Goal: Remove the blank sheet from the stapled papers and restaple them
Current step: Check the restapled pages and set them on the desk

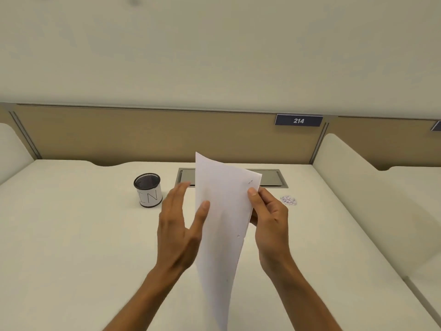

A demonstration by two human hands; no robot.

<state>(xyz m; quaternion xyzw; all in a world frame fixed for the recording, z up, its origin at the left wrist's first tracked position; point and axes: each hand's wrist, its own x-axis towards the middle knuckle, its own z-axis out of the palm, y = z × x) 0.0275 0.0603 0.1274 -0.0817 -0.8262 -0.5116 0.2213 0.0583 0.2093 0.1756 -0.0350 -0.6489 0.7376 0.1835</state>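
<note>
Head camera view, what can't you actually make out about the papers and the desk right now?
- Papers: the staple near the top right corner is too small to judge; the far side is turned away.
- Right hand: its fingers are behind the papers.
- Cup: contents hidden by its rim.
- Small pile: too small to identify.
- No stapler in view.

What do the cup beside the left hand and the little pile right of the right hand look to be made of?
The cup looks like black metal mesh, its weave showing inside the rim, wrapped in a white paper label. The pile glints silvery, probably small metal bits such as staples; too small to tell.
</note>
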